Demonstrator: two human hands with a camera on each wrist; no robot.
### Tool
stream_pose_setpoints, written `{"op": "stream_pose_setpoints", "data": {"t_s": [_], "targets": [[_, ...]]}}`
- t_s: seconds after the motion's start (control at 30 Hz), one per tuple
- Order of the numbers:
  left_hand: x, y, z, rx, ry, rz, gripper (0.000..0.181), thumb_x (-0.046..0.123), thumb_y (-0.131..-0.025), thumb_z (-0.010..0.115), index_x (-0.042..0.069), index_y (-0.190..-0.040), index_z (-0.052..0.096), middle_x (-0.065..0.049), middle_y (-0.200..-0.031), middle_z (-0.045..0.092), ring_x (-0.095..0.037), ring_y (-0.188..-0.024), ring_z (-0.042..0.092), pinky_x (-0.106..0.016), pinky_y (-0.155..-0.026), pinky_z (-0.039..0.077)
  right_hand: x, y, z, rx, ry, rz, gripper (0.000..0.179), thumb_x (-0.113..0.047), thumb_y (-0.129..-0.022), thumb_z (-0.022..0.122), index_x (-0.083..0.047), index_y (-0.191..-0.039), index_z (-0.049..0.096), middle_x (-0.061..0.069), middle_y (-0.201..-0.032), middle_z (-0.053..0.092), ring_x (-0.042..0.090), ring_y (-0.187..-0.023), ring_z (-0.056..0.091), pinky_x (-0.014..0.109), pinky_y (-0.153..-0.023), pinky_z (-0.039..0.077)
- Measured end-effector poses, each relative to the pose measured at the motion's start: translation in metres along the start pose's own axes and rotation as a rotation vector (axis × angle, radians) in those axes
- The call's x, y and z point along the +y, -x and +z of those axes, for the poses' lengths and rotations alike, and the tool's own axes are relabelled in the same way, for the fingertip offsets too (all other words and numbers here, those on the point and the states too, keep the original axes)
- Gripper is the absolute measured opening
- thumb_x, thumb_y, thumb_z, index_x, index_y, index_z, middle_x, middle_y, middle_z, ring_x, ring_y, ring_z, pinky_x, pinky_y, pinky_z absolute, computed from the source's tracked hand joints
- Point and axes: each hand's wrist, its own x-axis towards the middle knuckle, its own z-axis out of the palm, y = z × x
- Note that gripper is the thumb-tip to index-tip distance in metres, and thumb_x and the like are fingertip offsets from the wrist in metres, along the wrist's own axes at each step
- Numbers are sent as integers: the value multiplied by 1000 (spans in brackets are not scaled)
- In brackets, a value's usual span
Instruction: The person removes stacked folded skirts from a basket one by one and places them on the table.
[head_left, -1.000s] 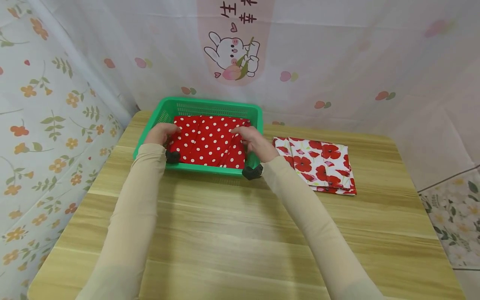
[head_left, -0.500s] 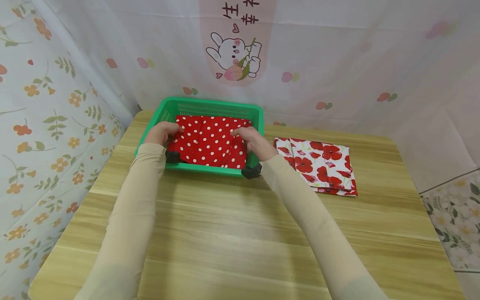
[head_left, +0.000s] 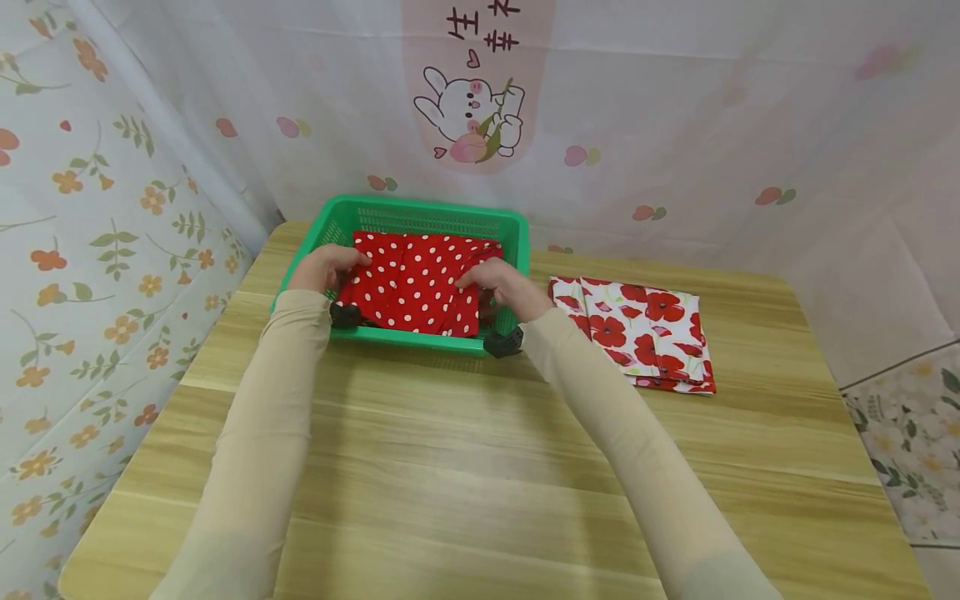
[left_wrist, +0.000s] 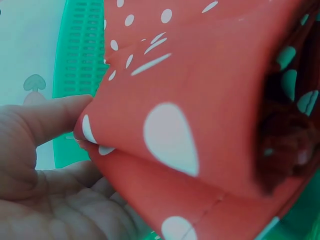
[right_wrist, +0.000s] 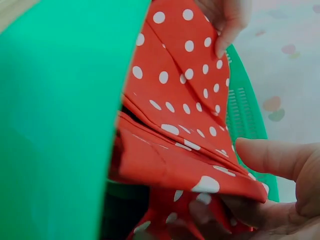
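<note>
Head view: from my remote seat, the red polka-dot cloth point(head_left: 412, 283) lies between the left grip point(head_left: 318, 268) and the right grip point(head_left: 513, 287), long axis running left to right, one hand at each end; neither looks nearer. I judge that span to be what counts.
Left grip: narrow, thumb on top and fingers below, pinching the cloth's folded edge.
Right grip: thumb over the cloth's right end, fingers curled underneath, holding the loose layers; how firmly, I can't tell.
Green basket point(head_left: 420, 337): around the cloth, on the worktop point(head_left: 450, 458); both hands reach inside, and its front wall hides the cloth's underside from me.
Flowered cloth point(head_left: 637, 333): folded, right of the basket and apart from it, touched by neither grip.
Curtain point(head_left: 675, 100): hangs behind everything.
</note>
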Motion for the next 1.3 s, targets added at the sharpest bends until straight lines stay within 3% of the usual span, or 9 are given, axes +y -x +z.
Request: {"op": "stream_pose_setpoints", "data": {"t_s": [0.17, 0.47, 0.6, 0.77, 0.93, 0.97, 1.0, 1.1, 1.3], "targets": [[-3, -3, -2, -2, 37, -2, 67, 24, -95, 52, 0, -146, 16, -16, -145, 30, -30, -126, 38, -39, -101, 40, -3, -1, 4, -12, 26, -27, 48, -10, -88, 60, 1, -130, 38, 16, -123, 53, 31, -110, 58, 43, -91, 48], [-3, -1, -2, 23, -28, -43, 64, 24, -96, 50, -2, -144, 19, -18, -142, 34, -30, -121, 43, -39, -99, 41, 0, -7, -3, -52, -92, 102, 52, -15, -90, 59, -3, -134, 34, 14, -130, 49, 31, -119, 52, 57, -97, 38], [-2, -2, -4, -61, -46, -70, 62, 22, -96, 50, -2, -144, 18, -16, -136, 39, -26, -109, 48, -37, -93, 48, 1, -6, -3, -52, -115, 107, 50, -13, -90, 60, -3, -132, 37, 13, -127, 53, 31, -115, 55, 52, -93, 45], [-1, -5, -6, -167, -108, 12, 55, 17, -96, 42, -6, -139, 17, -13, -117, 41, -20, -93, 50, -30, -76, 54, 3, -14, -3, -31, -54, 62, 48, -3, -85, 63, 2, -127, 40, 16, -122, 54, 31, -110, 57, 52, -89, 47], [1, -7, -7, -172, -75, 64, 54, 16, -96, 40, -7, -139, 16, -12, -115, 41, -16, -87, 53, -28, -74, 55, 29, -91, -16, -64, 17, 11, 52, 2, -74, 72, 3, -117, 42, 16, -108, 58, 32, -92, 62, 52, -72, 53], [1, -7, -7, -175, -64, 65, 56, 16, -96, 40, -7, -140, 15, -12, -116, 40, -16, -88, 52, -28, -74, 55, 27, -87, -16, -60, 42, 7, 52, 2, -74, 72, 3, -117, 42, 16, -108, 58, 32, -91, 63, 51, -71, 53], [1, -7, -8, -170, -62, 64, 56, 17, -96, 41, -6, -140, 15, -12, -116, 41, -16, -87, 53, -29, -74, 55, 33, -101, -17, -56, 53, 3, 54, 3, -74, 72, 3, -118, 41, 15, -109, 57, 32, -92, 63, 51, -71, 54], [0, -7, -9, -175, -54, 69, 57, 16, -96, 41, -6, -141, 15, -12, -117, 41, -15, -84, 54, -29, -73, 56, 32, -96, -16, -28, 124, -31, 55, 5, -74, 71, 5, -120, 40, 17, -110, 56, 34, -90, 64, 50, -70, 55], [-2, -7, -10, -187, -69, 87, 54, 15, -96, 39, -9, -139, 18, -14, -115, 43, -11, -70, 58, -29, -69, 56, 14, -33, -4, 43, 226, -61, 45, 6, -78, 65, 9, -117, 43, 19, -113, 56, 34, -95, 64, 45, -75, 55]]}}
